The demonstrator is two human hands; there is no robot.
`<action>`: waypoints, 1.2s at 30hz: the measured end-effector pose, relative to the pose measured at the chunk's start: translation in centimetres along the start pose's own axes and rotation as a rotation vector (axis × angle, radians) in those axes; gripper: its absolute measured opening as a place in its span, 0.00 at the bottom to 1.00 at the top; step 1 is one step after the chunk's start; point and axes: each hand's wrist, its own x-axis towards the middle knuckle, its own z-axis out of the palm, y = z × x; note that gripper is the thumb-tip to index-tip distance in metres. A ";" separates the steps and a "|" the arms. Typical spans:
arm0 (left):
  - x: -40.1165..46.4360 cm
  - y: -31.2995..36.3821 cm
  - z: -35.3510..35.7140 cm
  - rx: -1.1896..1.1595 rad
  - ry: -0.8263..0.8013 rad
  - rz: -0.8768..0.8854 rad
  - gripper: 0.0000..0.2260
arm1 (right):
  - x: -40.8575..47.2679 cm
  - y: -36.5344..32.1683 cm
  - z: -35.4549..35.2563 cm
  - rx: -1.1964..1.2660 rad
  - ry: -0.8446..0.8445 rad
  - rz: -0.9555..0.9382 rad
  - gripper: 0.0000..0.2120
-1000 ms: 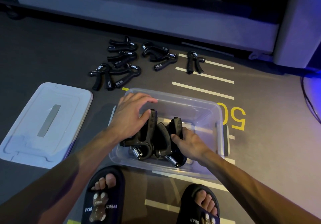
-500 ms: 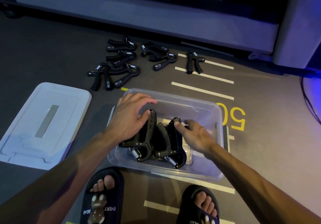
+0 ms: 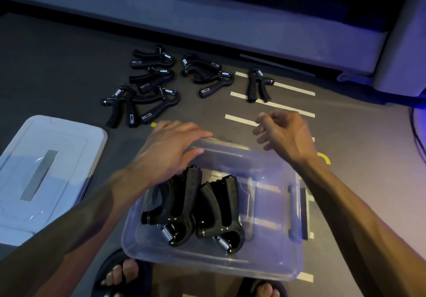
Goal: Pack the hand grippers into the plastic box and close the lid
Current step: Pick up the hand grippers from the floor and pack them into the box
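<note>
- Since half a second ago, my right hand has lifted off the grippers in the box and now hangs past the far rim, toward 12 o'clock, fingers loosely curled and holding nothing.
- Over the same stretch my left hand has stayed over the box's far-left corner — fingers straight, spread flat, gripping nothing; I cannot tell whether it touches the rim.
- Done so far: two packed hand grippers lie side by side in the left half of the clear plastic box, springs toward me at 6 o'clock.
- Left to do: loose hand grippers lie scattered on the floor at about 11 to 12 o'clock from the box, and one single gripper lies apart at 1 o'clock.
- Last step not yet started — the lid lies flat on the floor at 9 o'clock, just beside the box.
- By my reckoning, I'm well under halfway.
</note>
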 end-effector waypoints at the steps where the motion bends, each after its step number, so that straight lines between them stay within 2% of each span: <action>1: 0.6 -0.2 -0.1 -0.023 -0.049 0.003 0.17 | 1.5 0.4 0.1 0.024 0.000 0.034 0.12; 6: 1.9 -1.5 0.2 -0.022 -0.089 0.094 0.15 | 8.9 4.1 0.8 0.120 -0.044 0.214 0.05; 11: 2.9 -2.3 0.0 -0.031 -0.101 0.121 0.15 | 15.7 6.3 2.4 0.062 -0.111 0.230 0.06; 13: 3.3 -2.7 0.0 -0.044 -0.089 0.109 0.15 | 17.9 6.3 3.4 -0.035 -0.159 0.226 0.11; 16: 3.4 -2.9 0.2 -0.074 -0.063 0.100 0.14 | 20.1 5.6 4.3 -0.300 -0.198 0.175 0.21; 18: 3.3 -2.9 0.3 -0.088 -0.047 0.106 0.13 | 21.2 5.3 4.7 -0.471 -0.245 0.157 0.25; 22: 3.4 -3.2 0.3 -0.106 -0.045 0.118 0.13 | 22.1 5.5 5.7 -0.727 -0.256 0.112 0.26; 25: 3.3 -3.0 0.1 -0.106 -0.034 0.119 0.13 | 21.4 5.9 5.8 -0.738 -0.181 0.054 0.20; 30: 3.3 -2.8 0.0 -0.076 -0.051 0.103 0.14 | 18.9 5.8 5.3 -0.487 -0.104 -0.085 0.06; 33: 2.6 -1.9 -0.3 -0.081 -0.011 0.082 0.15 | 16.4 3.3 4.3 0.080 -0.058 0.063 0.07; 36: 1.6 -0.4 -1.0 -0.164 0.074 0.034 0.15 | 12.2 0.3 2.8 0.622 -0.150 0.195 0.19</action>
